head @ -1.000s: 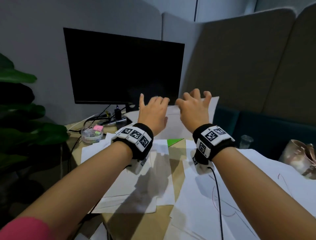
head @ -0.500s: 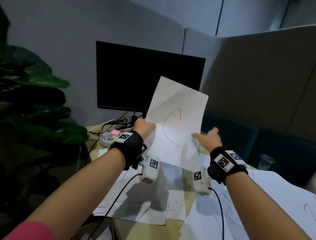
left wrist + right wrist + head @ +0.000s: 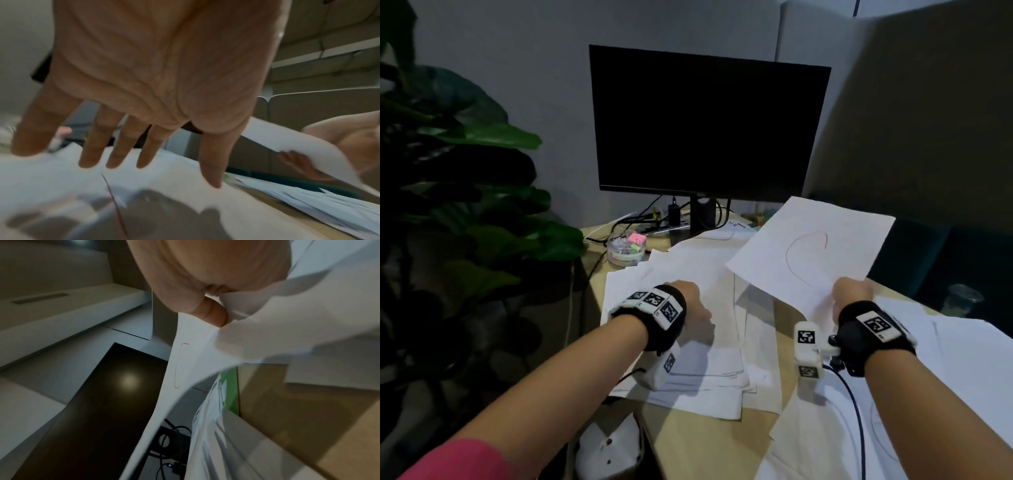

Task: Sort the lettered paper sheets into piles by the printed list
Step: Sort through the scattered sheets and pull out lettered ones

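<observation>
- The right hand [image 3: 851,296] holds one white paper sheet [image 3: 815,246] up in the air, off the desk [image 3: 709,442].
- The right wrist view shows the thumb [image 3: 213,316] pinching the near edge of the sheet.
- The sheet has a red curved line on it, like the letter C.
- The sheet sits in front of the monitor [image 3: 705,126] and to its right, tilted, with its far edge higher than the near edge.
- The left hand [image 3: 688,305] is in front of the monitor too, lower down and to the left of the held sheet.
- The left wrist view shows the left hand's fingers [image 3: 121,146] straight and spread wide, holding nothing.
- That hand is over the left pile of white sheets [image 3: 688,359]. I cannot tell if it touches the top sheet.
- A thin red line shows on the sheet under the left hand.
- More white sheets [image 3: 962,359] lie on the desk in front of the monitor on the right side, under the right arm.
- A small round clear box [image 3: 626,249] with pink and green bits sits just left of the monitor's foot.
- Black cables [image 3: 654,219] lie under the monitor.
- A big green plant [image 3: 465,171] stands to the left of the monitor.
- A clear cup [image 3: 962,301] stands far to the right of the monitor, past the sheets.
</observation>
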Tool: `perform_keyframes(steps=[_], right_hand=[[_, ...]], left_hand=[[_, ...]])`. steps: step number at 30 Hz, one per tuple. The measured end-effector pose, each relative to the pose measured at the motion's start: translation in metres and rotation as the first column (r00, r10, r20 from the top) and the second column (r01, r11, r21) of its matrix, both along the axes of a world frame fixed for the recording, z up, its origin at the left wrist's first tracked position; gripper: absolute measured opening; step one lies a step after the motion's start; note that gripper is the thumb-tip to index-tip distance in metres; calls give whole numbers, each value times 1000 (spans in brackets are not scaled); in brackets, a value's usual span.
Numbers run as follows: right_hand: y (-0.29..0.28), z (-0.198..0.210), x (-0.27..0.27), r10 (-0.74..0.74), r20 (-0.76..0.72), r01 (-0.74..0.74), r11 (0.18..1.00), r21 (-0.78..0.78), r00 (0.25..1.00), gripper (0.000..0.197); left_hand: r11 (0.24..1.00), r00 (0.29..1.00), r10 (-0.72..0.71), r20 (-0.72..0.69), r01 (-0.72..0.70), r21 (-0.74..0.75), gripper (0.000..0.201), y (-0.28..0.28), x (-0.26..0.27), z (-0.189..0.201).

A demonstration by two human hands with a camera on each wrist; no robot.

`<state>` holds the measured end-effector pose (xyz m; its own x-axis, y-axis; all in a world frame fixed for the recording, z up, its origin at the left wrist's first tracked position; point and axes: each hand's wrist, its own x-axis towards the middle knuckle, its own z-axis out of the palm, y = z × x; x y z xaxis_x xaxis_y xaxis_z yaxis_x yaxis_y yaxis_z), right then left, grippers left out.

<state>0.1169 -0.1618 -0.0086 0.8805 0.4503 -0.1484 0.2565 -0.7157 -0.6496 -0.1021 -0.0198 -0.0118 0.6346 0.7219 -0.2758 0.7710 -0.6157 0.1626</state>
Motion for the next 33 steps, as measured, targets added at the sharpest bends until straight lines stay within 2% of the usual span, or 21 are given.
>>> perform_keyframes(steps=[1, 2, 3, 5, 7, 9, 10, 11, 15, 25, 30, 33], right_hand=[[-2, -4, 3, 25, 60, -19, 994, -107, 998, 22], [-6, -6, 3, 40, 94, -29, 992, -119, 995, 12], [-8, -10, 5, 79, 117, -60, 985, -161, 990, 11], [-10, -17, 9, 130, 174, -82, 963, -257, 976, 23], [-16, -21, 9, 245, 279, -131, 918, -373, 928, 27], [-17, -25, 20, 328, 272, -173, 867, -468, 905, 21], [-21, -24, 17, 315, 266, -169, 874, -457, 911, 15], [-23, -28, 19, 360, 277, -168, 828, -535, 891, 20], [-28, -41, 24, 428, 249, -188, 751, -633, 869, 26], [-19, -48, 25, 456, 257, -215, 752, -623, 852, 27], [-14, -50, 20, 461, 242, -241, 762, -600, 854, 27], [-14, -47, 20, 420, 231, -228, 790, -569, 877, 28]], left_hand=[[1000, 1000, -15, -15, 15, -16, 55, -8, 3, -8], [999, 1000, -18, -16, 17, -27, 60, -14, 7, -16], [999, 1000, -15, -12, 15, -30, 64, -18, 11, -24], [999, 1000, 2, -9, -2, -42, 67, -26, 20, -33], [1000, 1000, 9, -22, -10, -29, 67, -30, 27, -37], [1000, 1000, 3, -20, -4, -28, 61, -30, 32, -36], [999, 1000, 3, -12, -3, -39, 55, -30, 34, -35], [999, 1000, 6, -2, -7, -52, 51, -30, 35, -33], [991, 998, 54, 27, -51, -121, 36, -28, 34, -25], [945, 976, 207, 74, -179, -275, 20, -19, 28, -10], [963, 964, 230, 136, -204, -179, 25, -16, 15, 6], [964, 960, 244, 135, -224, -143, 15, -12, 4, 41]])
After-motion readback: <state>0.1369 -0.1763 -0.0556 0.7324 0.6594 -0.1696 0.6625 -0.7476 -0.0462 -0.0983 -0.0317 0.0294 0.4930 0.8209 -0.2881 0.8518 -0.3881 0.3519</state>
